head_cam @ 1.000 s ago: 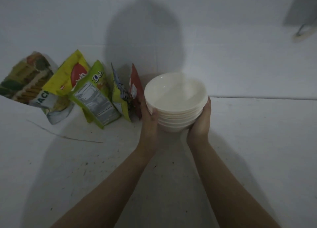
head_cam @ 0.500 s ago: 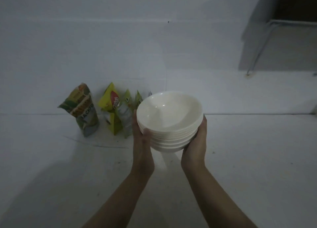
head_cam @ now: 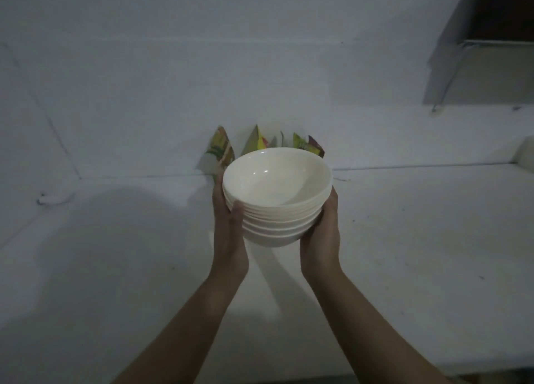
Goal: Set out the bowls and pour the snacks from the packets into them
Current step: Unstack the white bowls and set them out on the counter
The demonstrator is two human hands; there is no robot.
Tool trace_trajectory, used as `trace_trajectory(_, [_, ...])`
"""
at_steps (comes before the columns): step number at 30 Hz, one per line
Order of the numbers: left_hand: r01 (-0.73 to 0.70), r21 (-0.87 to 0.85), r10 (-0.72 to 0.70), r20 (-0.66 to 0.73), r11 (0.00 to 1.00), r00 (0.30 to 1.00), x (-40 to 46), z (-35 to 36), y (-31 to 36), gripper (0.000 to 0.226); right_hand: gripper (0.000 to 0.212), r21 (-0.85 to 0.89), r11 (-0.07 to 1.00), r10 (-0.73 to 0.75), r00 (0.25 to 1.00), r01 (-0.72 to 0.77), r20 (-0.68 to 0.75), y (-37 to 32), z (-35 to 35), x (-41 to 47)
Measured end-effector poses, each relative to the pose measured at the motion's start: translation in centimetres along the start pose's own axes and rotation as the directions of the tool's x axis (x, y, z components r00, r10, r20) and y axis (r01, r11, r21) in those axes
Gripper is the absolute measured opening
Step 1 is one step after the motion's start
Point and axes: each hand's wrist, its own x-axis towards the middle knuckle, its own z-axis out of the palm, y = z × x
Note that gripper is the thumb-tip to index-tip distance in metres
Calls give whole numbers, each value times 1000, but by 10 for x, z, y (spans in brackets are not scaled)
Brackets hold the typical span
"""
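1. While you are holding the stack of bowls (head_cam: 277,204) between both hands, it is hanging above the bench (head_cam: 419,239), not yet resting on it.
2. Your left hand (head_cam: 229,233) is cupping the stack's left side with the thumb pressed on the rims; your right hand (head_cam: 322,239) is curling round the right side.
3. Each hand is sitting equally near, so either could be lifting the top bowl.
4. The stack's axis is standing nearly upright, mouths opening upward and tipping slightly toward you.
5. The snack packets (head_cam: 260,143) are leaning at the bench's far edge against the wall, directly beyond the bowls.
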Motion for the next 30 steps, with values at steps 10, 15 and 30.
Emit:
trace_trajectory(10, [47, 42, -41, -121, 998, 992, -33, -142, 15, 88, 34, -29, 968, 250, 966, -249, 63, 40, 84, -81])
trace_trajectory(15, [75, 25, -66, -274, 997, 960, -42, -194, 14, 66, 33, -82, 941, 336, 933, -328, 126, 67, 109, -108])
trace_trajectory(30, [237, 105, -196, -305, 966, 932, -55, -241, 6, 74, 35, -598, 734, 502, 851, -323, 156, 71, 138, -108])
